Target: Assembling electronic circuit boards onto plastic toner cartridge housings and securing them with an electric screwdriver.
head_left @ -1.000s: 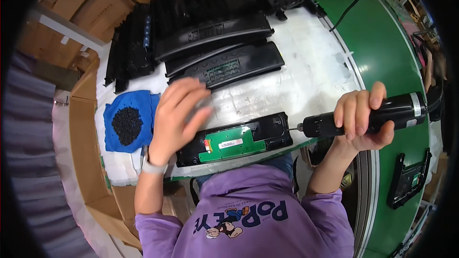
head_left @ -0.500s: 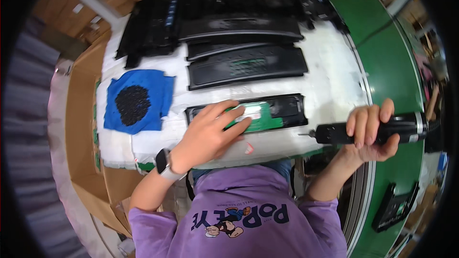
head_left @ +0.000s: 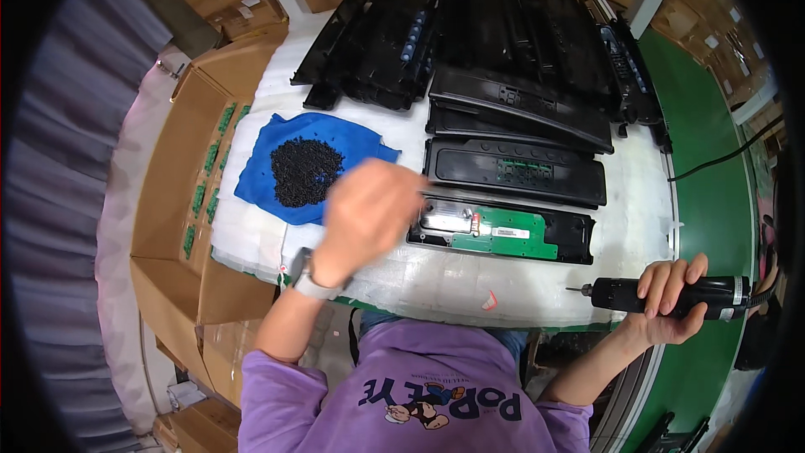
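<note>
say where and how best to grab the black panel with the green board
Probably grip the black panel by its near long rim from the wearer's side: that edge is unobstructed; another panel sits close behind and the green board covers the middle.

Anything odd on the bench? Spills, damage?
One stray: a small red-edged scrap lies alone on the white work surface, near its front edge, perhaps litter. No spill or damage visible; the black pieces sit heaped on blue cloth.
</note>
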Tool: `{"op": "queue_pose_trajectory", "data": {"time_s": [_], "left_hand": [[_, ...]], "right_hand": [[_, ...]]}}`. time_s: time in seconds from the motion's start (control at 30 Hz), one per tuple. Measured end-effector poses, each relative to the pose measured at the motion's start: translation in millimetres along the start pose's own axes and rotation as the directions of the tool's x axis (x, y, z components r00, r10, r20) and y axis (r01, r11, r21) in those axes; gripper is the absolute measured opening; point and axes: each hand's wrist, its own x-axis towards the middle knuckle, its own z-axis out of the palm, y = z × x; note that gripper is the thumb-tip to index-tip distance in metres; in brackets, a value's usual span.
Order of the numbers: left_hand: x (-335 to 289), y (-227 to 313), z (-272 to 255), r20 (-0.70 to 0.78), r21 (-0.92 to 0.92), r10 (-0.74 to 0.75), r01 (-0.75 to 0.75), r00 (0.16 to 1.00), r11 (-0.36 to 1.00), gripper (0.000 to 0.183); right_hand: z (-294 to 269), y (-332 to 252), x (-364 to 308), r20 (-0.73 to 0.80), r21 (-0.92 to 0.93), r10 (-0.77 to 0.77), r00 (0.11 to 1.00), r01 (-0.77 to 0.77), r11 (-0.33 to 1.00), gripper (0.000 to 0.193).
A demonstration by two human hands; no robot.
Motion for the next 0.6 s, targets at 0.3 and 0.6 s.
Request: {"op": "queue_pose_trajectory", "data": {"time_s": [0.3,0.6], "left_hand": [[-41,-86,-52,0.007,0.587,-0.608,0.489,0.794,0.645,0.014],[-39,-86,-53,-0.150,0.195,-0.591,0.610,0.793,0.768,0.008]], "right_hand": [[15,17,9,0.042,0.011,0.087,0.995,-0.088,0.996,0.035],[29,24,18,0.067,-0.074,0.156,0.985,-0.151,0.986,0.040]]}}
